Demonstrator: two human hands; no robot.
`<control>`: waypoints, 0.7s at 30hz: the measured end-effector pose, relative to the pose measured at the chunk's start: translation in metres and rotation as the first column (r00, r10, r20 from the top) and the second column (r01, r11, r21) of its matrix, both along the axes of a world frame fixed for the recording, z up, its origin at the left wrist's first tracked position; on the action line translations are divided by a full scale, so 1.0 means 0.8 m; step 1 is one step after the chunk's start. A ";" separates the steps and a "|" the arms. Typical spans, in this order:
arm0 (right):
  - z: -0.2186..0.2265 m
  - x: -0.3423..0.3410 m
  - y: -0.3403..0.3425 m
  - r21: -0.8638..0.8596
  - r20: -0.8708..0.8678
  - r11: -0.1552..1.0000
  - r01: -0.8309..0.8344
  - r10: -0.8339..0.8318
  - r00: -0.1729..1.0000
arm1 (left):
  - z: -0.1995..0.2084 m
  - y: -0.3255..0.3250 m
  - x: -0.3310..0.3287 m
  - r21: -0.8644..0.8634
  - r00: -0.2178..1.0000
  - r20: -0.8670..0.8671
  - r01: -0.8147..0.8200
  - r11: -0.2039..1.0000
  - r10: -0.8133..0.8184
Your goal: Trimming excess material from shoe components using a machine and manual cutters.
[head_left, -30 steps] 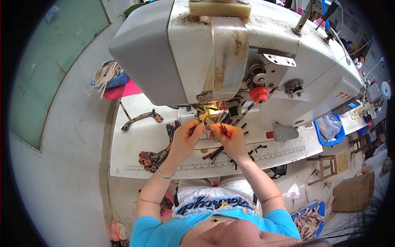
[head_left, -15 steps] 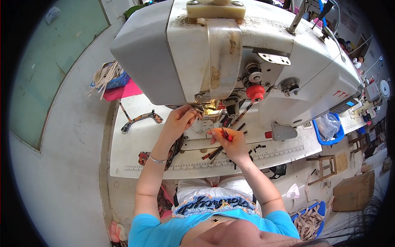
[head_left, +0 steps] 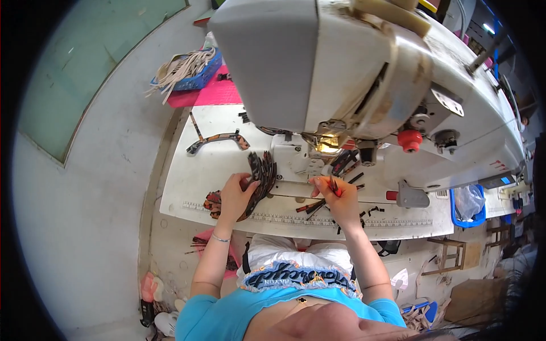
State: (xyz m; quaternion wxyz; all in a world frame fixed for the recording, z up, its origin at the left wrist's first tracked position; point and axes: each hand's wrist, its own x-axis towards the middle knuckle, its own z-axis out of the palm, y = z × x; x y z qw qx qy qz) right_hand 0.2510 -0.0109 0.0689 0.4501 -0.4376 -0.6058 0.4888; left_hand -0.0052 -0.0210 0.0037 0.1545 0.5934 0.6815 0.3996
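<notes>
My left hand (head_left: 232,198) is at a bundle of dark, orange-patterned fabric strips (head_left: 263,179) on the table, its thumb and fingers closed on the bundle's near-left side. My right hand (head_left: 341,203) is closed around a small red tool (head_left: 334,186) with a dark pointed tip; its exact kind is mostly hidden by the fingers. Just beyond my right hand is the lit needle area (head_left: 328,143) of a large white sewing machine (head_left: 267,68). Short dark strips (head_left: 310,209) lie beside that hand.
A curved patterned strip (head_left: 219,140) lies at the table's left. Farther back stands a blue basket of pale strips (head_left: 196,74) on pink material (head_left: 199,98). A printed ruler (head_left: 284,220) runs along the near edge. To the right are a blue bin (head_left: 467,219) and a wooden stool (head_left: 449,253).
My left hand has come away from the needle area and down to the strip bundle. My right hand keeps the red tool close to the machine. The whole view has shifted.
</notes>
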 end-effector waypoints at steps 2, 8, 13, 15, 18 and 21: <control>-0.006 -0.003 0.000 0.020 -0.004 0.999 -0.029 0.030 1.000 | 0.001 0.001 -0.010 -0.024 0.999 0.045 0.025 0.999 -0.024; -0.012 -0.014 -0.005 0.077 0.088 0.996 -0.040 0.033 0.996 | 0.049 -0.003 0.015 0.079 0.952 -0.065 0.304 0.949 -0.300; 0.006 -0.010 -0.007 0.095 0.057 0.995 -0.038 0.033 0.998 | 0.120 -0.020 0.077 -0.098 0.816 0.174 0.572 0.815 -0.552; 0.013 -0.010 -0.005 0.032 -0.024 0.998 -0.053 0.054 0.998 | 0.118 -0.009 0.091 -0.026 0.802 0.339 0.530 0.847 -0.492; 0.020 -0.009 0.002 -0.021 -0.092 0.998 -0.062 0.059 0.994 | 0.112 0.015 0.102 0.020 0.723 0.551 0.487 0.873 -0.416; 0.025 -0.013 0.010 0.010 -0.096 1.000 0.002 -0.001 0.995 | 0.107 0.035 0.117 0.115 0.639 0.665 0.423 0.899 -0.386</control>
